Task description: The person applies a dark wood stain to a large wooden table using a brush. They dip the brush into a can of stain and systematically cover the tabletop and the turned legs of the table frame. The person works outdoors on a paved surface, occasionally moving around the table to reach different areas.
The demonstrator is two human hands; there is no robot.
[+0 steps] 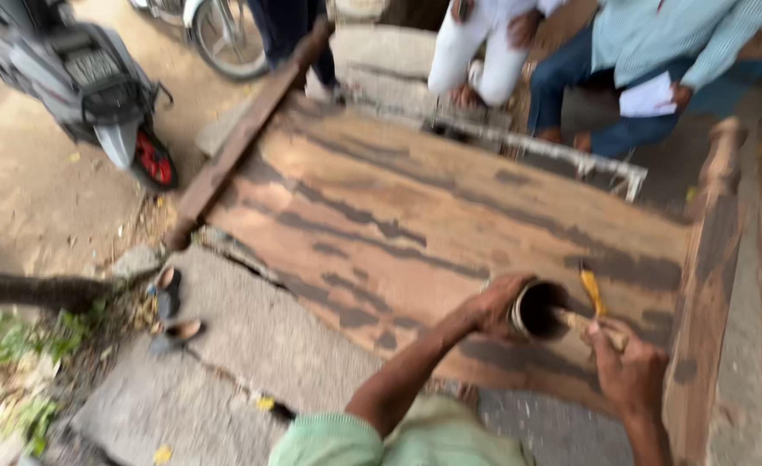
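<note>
Gripping small round tin point(538, 309), left hand point(493, 304) wraps its rim; right hand point(627, 367) closed around brush handle point(584, 324). Tin probably light, rigid, slippery if wet; hold round wall.

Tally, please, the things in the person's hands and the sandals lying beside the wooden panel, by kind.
Tins: 1, the tin in the left hand
Brushes: 1, the brush in the right hand, its end in the tin
Sandals: 2, the sandals on the slab
Total: 4
</note>
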